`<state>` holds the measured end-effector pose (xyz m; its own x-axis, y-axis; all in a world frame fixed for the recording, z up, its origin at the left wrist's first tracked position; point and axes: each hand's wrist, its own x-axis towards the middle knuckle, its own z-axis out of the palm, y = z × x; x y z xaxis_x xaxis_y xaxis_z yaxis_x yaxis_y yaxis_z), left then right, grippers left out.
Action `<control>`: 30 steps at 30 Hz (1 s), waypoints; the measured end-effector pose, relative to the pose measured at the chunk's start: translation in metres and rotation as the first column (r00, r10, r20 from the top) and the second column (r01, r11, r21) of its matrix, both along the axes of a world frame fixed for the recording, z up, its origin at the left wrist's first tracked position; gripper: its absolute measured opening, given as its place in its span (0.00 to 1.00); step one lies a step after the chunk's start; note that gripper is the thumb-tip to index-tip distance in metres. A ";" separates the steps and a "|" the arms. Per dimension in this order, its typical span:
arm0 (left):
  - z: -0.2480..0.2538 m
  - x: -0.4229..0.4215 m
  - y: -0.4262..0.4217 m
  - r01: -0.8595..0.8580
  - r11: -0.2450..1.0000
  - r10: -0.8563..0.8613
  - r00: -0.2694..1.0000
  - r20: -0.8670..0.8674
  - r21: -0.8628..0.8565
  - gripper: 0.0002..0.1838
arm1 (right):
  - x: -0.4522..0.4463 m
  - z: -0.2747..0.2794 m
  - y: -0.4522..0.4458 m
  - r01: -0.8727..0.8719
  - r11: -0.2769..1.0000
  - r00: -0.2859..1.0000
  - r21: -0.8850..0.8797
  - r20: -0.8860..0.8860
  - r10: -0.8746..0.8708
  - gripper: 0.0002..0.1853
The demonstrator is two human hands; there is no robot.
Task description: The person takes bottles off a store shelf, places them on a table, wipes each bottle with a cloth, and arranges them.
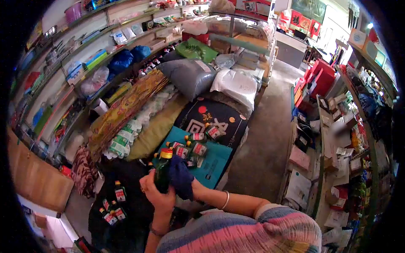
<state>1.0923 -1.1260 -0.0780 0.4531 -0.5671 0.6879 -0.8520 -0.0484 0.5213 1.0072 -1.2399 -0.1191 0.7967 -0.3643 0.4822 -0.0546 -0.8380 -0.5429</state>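
Head view, bottle in hand: dark green glass bottle with a red-and-gold cap (162, 172), held up in front of the chest, above the near edge of the teal sheet; label not readable.
Left hand: bare left hand (159, 197), fingers and thumb closed round the bottle's lower body, coming up from below.
Right hand: right hand (197, 189) mostly buried in a crumpled dark blue cloth (180, 177); fingers hidden, cannot tell how they close.
Bottle to cloth: side by side, cloth against the bottle's right flank; contact under the folds hidden.
Long axis: close to upright, cap uppermost, slight lean; crosses the line of the right forearm, which enters from the right.
Nearer hand: left, directly on the glass; right lies just beside, cloth between.
Teal sheet: flat teal sheet (221, 152) on a black printed mat (187, 110); several red-and-white-labelled green bottles (199, 149) on the sheet and mat, just beyond the hands.
Lower left: small group of similar labelled bottles (120, 192) on a black surface, apart from the hands.
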 end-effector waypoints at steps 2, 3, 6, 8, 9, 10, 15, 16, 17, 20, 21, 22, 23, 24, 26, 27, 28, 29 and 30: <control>-0.004 -0.005 -0.004 -0.008 1.000 0.009 0.992 0.129 -0.005 0.36 | -0.001 0.030 0.010 0.063 0.998 0.994 0.028 -0.087 -0.061 0.18; -0.001 -0.007 -0.003 0.039 0.999 -0.043 0.993 0.114 0.037 0.37 | 0.000 0.028 0.008 0.060 0.997 0.997 0.053 -0.046 -0.058 0.18; 0.031 -0.021 0.001 0.182 0.971 -0.182 0.983 -0.017 0.153 0.35 | 0.004 0.011 -0.007 -0.025 0.987 0.979 0.161 0.204 -0.009 0.19; 0.035 -0.013 0.004 0.289 0.939 -0.281 0.957 -0.070 0.184 0.32 | 0.000 0.034 -0.009 -0.112 0.954 0.948 0.279 0.316 0.019 0.21; 0.036 -0.005 0.006 0.339 0.920 -0.325 0.940 -0.099 0.198 0.31 | -0.005 0.045 -0.008 -0.158 0.924 0.937 0.350 0.349 0.028 0.22; 0.030 0.008 0.004 0.402 0.903 -0.354 0.896 -0.267 0.151 0.26 | -0.008 0.036 -0.013 -0.139 0.989 0.915 0.045 0.387 0.111 0.23; 0.037 0.031 -0.008 0.375 0.923 -0.317 0.872 -0.374 0.092 0.20 | -0.015 0.002 0.004 -0.282 0.908 0.958 0.309 0.144 0.249 0.23; 0.027 0.042 -0.008 0.458 0.880 -0.376 0.834 -0.404 0.127 0.19 | -0.015 -0.014 0.009 -0.319 0.874 0.948 0.365 0.131 0.291 0.21; 0.023 0.046 -0.010 0.546 0.822 -0.438 0.786 -0.436 0.159 0.18 | -0.017 -0.013 0.010 -0.342 0.839 0.939 0.422 0.121 0.322 0.20; 0.021 0.042 -0.002 0.629 0.767 -0.411 0.633 -0.656 0.127 0.14 | -0.036 -0.003 0.006 -0.472 0.679 0.877 0.562 0.217 0.429 0.22; 0.019 0.042 0.000 0.652 0.751 -0.414 0.591 -0.692 0.107 0.14 | -0.033 -0.010 0.004 -0.452 0.625 0.874 0.637 0.176 0.454 0.23; 0.018 0.041 0.001 0.655 0.753 -0.422 0.551 -0.720 0.060 0.14 | -0.030 -0.017 0.002 -0.421 0.570 0.869 0.705 0.134 0.476 0.24; 0.017 0.040 0.002 0.637 0.768 -0.415 0.571 -0.708 0.065 0.13 | -0.026 -0.030 0.001 -0.372 0.529 0.867 0.763 0.081 0.492 0.24; 0.016 0.040 0.003 0.620 0.781 -0.407 0.590 -0.697 0.069 0.11 | -0.020 -0.046 0.001 -0.350 0.423 0.862 0.836 0.110 0.495 0.24; 0.010 0.041 0.003 0.567 0.820 -0.384 0.649 -0.657 0.081 0.09 | -0.007 -0.080 0.005 -0.327 0.126 0.862 0.937 0.241 0.447 0.24; 0.005 0.041 0.004 0.529 0.844 -0.365 0.688 -0.628 0.090 0.07 | -0.006 -0.090 0.006 -0.337 -0.069 0.860 0.939 0.336 0.383 0.24; 0.003 0.042 0.004 0.487 0.868 -0.340 0.725 -0.599 0.098 0.06 | -0.025 -0.069 0.001 -0.258 -0.219 0.918 0.941 0.310 0.249 0.25; 0.002 0.042 0.002 0.467 0.874 -0.305 0.741 -0.598 0.133 0.05 | -0.025 -0.069 -0.001 -0.378 0.094 0.907 0.921 0.348 0.235 0.26; 0.003 0.043 0.002 0.439 0.883 -0.263 0.758 -0.597 0.169 0.05 | -0.021 -0.072 0.000 -0.452 0.393 0.891 0.801 0.384 0.242 0.28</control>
<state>1.1354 -1.1244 -0.0752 0.4267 -0.8876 0.1736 -0.4157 -0.0220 0.9092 0.9861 -1.2399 -0.1907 0.8950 -0.3786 0.2358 0.3070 0.1394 -0.9414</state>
